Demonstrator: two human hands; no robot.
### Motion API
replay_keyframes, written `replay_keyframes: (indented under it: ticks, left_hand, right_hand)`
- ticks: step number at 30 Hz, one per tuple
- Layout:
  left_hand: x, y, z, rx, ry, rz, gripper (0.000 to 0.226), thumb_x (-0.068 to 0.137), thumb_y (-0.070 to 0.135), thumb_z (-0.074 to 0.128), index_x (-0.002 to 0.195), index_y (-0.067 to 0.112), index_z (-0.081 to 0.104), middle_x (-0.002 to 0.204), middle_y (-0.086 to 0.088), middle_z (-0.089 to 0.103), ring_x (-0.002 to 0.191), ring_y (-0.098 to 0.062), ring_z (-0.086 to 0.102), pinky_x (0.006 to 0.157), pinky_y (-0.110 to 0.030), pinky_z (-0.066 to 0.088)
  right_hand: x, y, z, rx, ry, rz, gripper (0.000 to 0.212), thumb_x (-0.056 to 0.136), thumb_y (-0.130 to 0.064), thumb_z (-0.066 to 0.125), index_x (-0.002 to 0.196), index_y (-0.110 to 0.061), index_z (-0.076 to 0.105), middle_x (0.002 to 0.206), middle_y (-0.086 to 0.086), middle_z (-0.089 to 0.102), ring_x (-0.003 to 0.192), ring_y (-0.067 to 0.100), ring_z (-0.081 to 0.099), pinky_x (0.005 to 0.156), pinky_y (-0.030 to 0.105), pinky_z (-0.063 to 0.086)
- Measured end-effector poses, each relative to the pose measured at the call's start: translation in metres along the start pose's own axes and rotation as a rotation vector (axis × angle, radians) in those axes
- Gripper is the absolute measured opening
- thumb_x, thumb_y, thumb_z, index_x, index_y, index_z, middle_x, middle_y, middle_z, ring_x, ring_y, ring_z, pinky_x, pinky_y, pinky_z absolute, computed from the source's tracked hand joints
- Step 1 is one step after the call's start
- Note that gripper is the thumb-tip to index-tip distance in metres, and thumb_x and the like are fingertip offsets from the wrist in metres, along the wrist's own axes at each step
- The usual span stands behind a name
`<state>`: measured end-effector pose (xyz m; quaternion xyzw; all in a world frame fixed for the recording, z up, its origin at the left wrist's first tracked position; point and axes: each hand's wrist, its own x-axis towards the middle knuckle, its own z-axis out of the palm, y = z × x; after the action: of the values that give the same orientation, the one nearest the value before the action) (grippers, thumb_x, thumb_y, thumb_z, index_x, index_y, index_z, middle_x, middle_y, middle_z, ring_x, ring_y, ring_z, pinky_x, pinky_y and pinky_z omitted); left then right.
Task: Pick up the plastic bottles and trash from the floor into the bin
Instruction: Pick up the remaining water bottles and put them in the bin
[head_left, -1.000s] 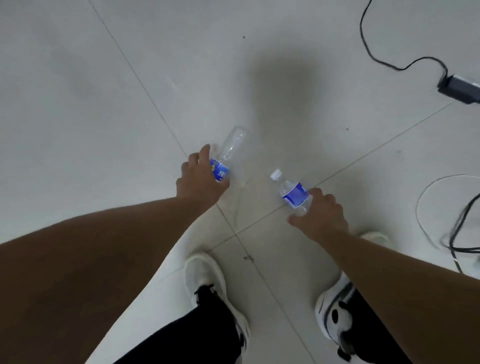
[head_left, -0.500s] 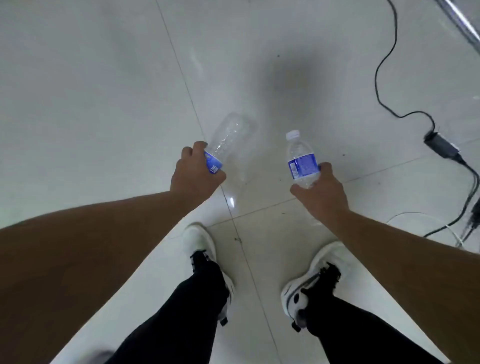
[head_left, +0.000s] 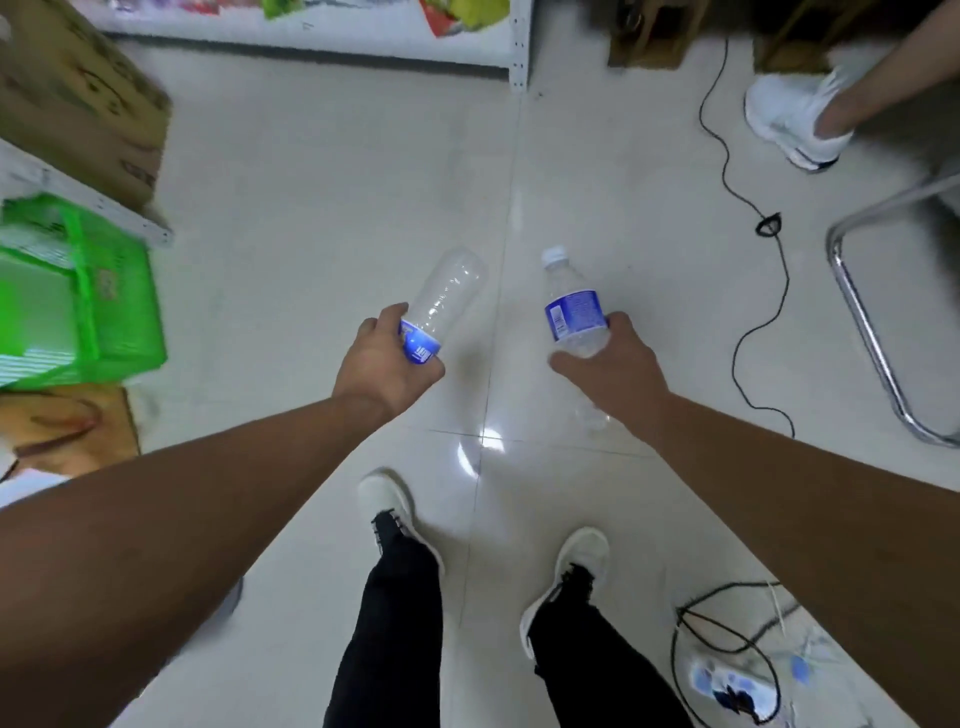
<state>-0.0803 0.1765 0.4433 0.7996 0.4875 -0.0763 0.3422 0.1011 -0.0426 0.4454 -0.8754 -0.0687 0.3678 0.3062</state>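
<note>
My left hand (head_left: 382, 361) grips a clear plastic bottle with a blue label (head_left: 441, 304) by its neck end, its base pointing away from me. My right hand (head_left: 613, 364) holds a second clear bottle with a blue label and white cap (head_left: 571, 309), cap end pointing away. Both bottles are held in the air above the pale tiled floor. No bin shows clearly in this view.
A green plastic basket (head_left: 104, 312) sits at the left under a white shelf with a cardboard box (head_left: 78, 93). A black cable (head_left: 769, 291) snakes across the floor on the right beside a chrome chair leg (head_left: 862, 332). A power strip (head_left: 727, 686) lies at bottom right. Another person's white shoe (head_left: 795, 119) is top right.
Both hands lifted the bottles off the floor and I have straightened up; the view has risen, bringing the shelf, green basket and chair into sight.
</note>
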Motion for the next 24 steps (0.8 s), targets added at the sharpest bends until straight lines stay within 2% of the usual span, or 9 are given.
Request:
replay_keyframes:
  ticks: [3,9,13,16,17,19,21,24]
  left_hand:
    - [-0.033,-0.026,-0.026,-0.078,0.041,-0.061,0.09,0.083,0.035,0.08,0.163,0.028,0.04,0.141,-0.002,0.055,0.115,-0.023,0.066,0.102,-0.04,0.056]
    - [-0.094,-0.122,-0.061,-0.236,0.123,-0.231,0.092,0.081,0.038,0.082,0.162,0.025,0.042,0.139,-0.004,0.061,0.114,-0.026,0.068,0.104,-0.042,0.056]
    - [-0.154,-0.222,-0.07,-0.318,0.142,-0.387,0.093,0.079,0.041,0.08,0.162,0.025,0.041,0.139,-0.003,0.06,0.114,-0.026,0.067,0.1,-0.042,0.058]
    - [-0.211,-0.308,-0.078,-0.397,0.158,-0.523,0.094,0.078,0.041,0.08,0.162,0.027,0.041,0.139,-0.002,0.059,0.114,-0.028,0.067,0.1,-0.043,0.059]
    - [-0.23,-0.336,-0.082,-0.418,0.172,-0.556,0.093,0.078,0.04,0.08,0.161,0.027,0.042,0.137,-0.002,0.06,0.115,-0.028,0.067,0.101,-0.042,0.058]
    - [-0.267,-0.391,-0.093,-0.459,0.201,-0.608,0.082,0.076,0.039,0.079,0.152,0.028,0.05,0.129,-0.001,0.065,0.111,-0.027,0.068,0.097,-0.041,0.058]
    - [-0.303,-0.445,-0.105,-0.512,0.246,-0.668,0.06,0.072,0.04,0.077,0.128,0.029,0.058,0.112,0.003,0.068,0.098,-0.025,0.069,0.082,-0.036,0.059]
    - [-0.351,-0.518,-0.125,-0.614,0.315,-0.75,0.042,0.069,0.039,0.075,0.107,0.031,0.059,0.096,0.006,0.072,0.082,-0.019,0.071,0.068,-0.033,0.059]
  right_hand:
    - [-0.025,-0.031,0.012,-0.071,-0.057,-0.071,0.064,0.072,-0.05,0.084,0.123,-0.027,0.052,0.102,0.0,0.069,0.089,0.027,0.073,0.083,0.051,0.065]
    - [-0.079,-0.062,0.087,-0.139,-0.189,-0.138,0.065,0.073,-0.05,0.088,0.123,-0.025,0.053,0.106,0.002,0.069,0.086,0.028,0.073,0.083,0.052,0.066]
    - [-0.126,-0.07,0.172,-0.225,-0.302,-0.155,0.071,0.071,-0.054,0.089,0.125,-0.028,0.052,0.106,0.004,0.069,0.081,0.027,0.072,0.072,0.047,0.066]
    - [-0.174,-0.071,0.251,-0.288,-0.412,-0.178,0.07,0.067,-0.058,0.087,0.121,-0.03,0.053,0.106,0.007,0.072,0.087,0.031,0.075,0.074,0.047,0.064]
    - [-0.193,-0.073,0.276,-0.305,-0.441,-0.192,0.069,0.066,-0.059,0.087,0.119,-0.031,0.053,0.105,0.006,0.073,0.086,0.03,0.076,0.07,0.045,0.062]
    - [-0.23,-0.08,0.324,-0.336,-0.493,-0.211,0.064,0.067,-0.059,0.087,0.115,-0.033,0.054,0.102,0.004,0.073,0.079,0.028,0.078,0.062,0.038,0.056]
    - [-0.266,-0.089,0.37,-0.375,-0.547,-0.231,0.059,0.069,-0.056,0.088,0.112,-0.034,0.054,0.099,0.004,0.075,0.074,0.027,0.077,0.06,0.037,0.055]
    - [-0.31,-0.105,0.436,-0.429,-0.6,-0.252,0.057,0.07,-0.052,0.088,0.112,-0.034,0.054,0.098,0.006,0.076,0.081,0.032,0.078,0.071,0.048,0.062]
